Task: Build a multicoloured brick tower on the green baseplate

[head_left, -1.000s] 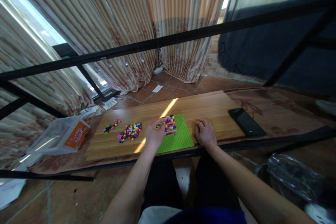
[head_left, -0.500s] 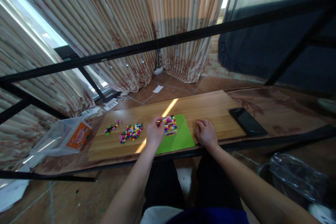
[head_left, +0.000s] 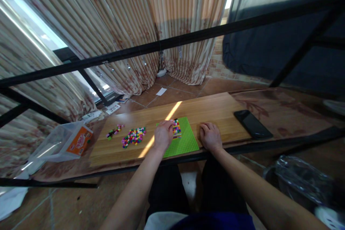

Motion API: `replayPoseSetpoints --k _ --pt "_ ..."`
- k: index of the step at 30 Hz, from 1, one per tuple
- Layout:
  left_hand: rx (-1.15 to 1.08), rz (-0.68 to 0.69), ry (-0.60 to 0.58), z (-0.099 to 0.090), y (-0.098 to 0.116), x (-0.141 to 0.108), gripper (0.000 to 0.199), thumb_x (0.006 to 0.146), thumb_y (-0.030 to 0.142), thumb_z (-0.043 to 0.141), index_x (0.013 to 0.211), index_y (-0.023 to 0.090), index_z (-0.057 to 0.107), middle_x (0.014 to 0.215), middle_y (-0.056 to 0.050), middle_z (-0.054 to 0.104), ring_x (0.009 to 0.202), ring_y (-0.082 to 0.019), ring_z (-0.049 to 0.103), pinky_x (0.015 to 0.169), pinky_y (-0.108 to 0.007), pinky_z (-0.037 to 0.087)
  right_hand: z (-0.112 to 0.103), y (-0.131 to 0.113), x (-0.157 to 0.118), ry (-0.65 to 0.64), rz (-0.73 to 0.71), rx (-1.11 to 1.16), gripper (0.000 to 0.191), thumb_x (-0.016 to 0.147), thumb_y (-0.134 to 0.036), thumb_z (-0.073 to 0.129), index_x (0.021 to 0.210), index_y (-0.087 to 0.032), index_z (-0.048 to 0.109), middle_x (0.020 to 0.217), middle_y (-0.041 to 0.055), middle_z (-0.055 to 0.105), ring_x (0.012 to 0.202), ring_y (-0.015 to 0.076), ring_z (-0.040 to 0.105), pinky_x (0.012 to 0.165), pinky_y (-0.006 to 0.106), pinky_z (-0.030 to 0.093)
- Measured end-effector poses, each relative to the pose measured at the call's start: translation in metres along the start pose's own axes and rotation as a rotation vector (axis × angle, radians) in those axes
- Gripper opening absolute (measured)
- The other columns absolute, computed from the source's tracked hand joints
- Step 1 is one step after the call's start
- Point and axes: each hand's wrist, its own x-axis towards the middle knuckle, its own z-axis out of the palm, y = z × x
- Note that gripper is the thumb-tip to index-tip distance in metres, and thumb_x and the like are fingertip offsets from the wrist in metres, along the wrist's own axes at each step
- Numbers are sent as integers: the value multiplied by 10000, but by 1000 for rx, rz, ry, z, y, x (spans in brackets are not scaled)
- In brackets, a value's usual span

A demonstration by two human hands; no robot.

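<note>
My left hand (head_left: 163, 134) is over the left part of a colourful block of small toy bricks (head_left: 177, 128). Its fingers are pinched together at the top of the block, and whatever is between the fingertips is hidden. The bricks stand in rows on a bright green studded baseplate (head_left: 185, 145), partly covered by this hand. To the right of the baseplate, my right hand (head_left: 211, 136) rests on the wooden board with its fingers curled in and nothing visible in them. A pile of loose mixed-colour bricks (head_left: 134, 137) lies left of my left hand.
A smaller group of bricks (head_left: 115, 131) lies farther left on the wooden board (head_left: 207, 109). Beyond it stands a clear plastic box (head_left: 58, 140) with an orange label. A black phone (head_left: 252, 124) lies at the right end. A black metal rail (head_left: 151, 47) crosses beyond the board.
My left hand has moved a little to the right, and now covers more of the brick block. My right hand stays in place. The whole view has shifted slightly.
</note>
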Motion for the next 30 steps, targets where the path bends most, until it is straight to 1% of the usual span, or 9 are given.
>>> replayPoseSetpoints --k 4,7,12,17,22,26,30 --pt "70 86 -14 2 -2 3 207 829 96 536 895 222 687 955 -38 712 930 -182 631 881 -345 501 1 1 0 -3 2 -4 240 891 -222 463 993 -164 673 1029 108 624 958 240 493 841 359 375" --pt "75 109 -18 5 -4 4 220 831 82 515 898 214 678 938 -41 704 920 -177 628 882 -339 500 2 1 0 -2 9 -4 242 889 -222 465 1002 -164 670 1038 108 623 958 240 488 840 360 374" --pt "9 92 -3 9 -6 2 257 826 60 494 918 218 675 952 -41 680 907 -173 635 854 -323 517 2 1 0 -7 12 -3 243 888 -221 460 1004 -171 667 1049 106 620 957 240 486 833 356 367" --pt "-31 69 16 9 -6 1 251 834 69 484 902 228 667 971 -41 657 942 -171 628 878 -328 518 1 1 -1 -9 1 -4 251 891 -217 445 1014 -173 659 1043 104 617 950 241 482 828 357 357" --pt "-44 45 24 10 -6 1 225 829 80 502 905 223 657 962 -41 651 929 -171 622 881 -330 516 1 1 -1 1 5 0 250 892 -221 447 1010 -173 662 1043 105 615 947 240 481 835 358 359" --pt "-38 53 34 12 -6 2 198 851 111 492 873 213 659 926 -50 648 919 -181 617 867 -336 513 0 1 0 -18 13 -7 252 901 -231 444 1003 -170 667 1050 107 614 951 238 482 833 352 363" --pt "-33 61 41 14 -8 2 206 871 133 476 841 218 661 923 -44 649 909 -169 616 855 -317 507 0 1 0 -14 13 -15 252 899 -233 448 1004 -166 667 1057 109 615 947 237 480 827 351 360"
